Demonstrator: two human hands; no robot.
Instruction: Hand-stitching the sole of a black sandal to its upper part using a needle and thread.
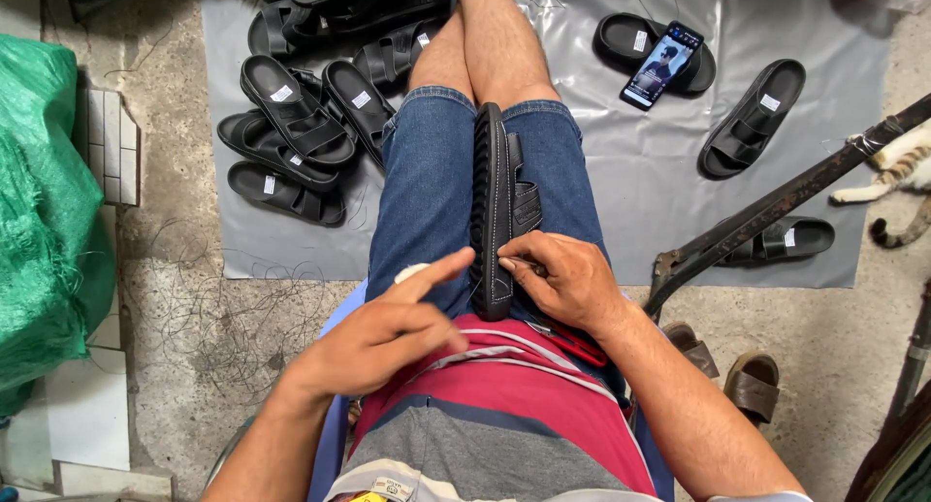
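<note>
Sandal (pixel 497 211) on edge between two knees; right hand (pixel 562 281) pinches its edge, left hand (pixel 393 332) points, fingers loose.

**Sandal at centre, pile at upper left**

A sandal (pixel 497 211) stands on edge between the knees at frame centre. Left hand (pixel 388 329) touches it from the left, right hand (pixel 561 277) from the right. A sandal pile (pixel 310 104) lies upper left on the sheet (pixel 630 172); a phone (pixel 661 64) lies on a sandal, upper right.

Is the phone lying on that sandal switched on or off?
On. The phone, resting across a black sandal on the grey sheet, has a lit screen showing a picture.
</note>
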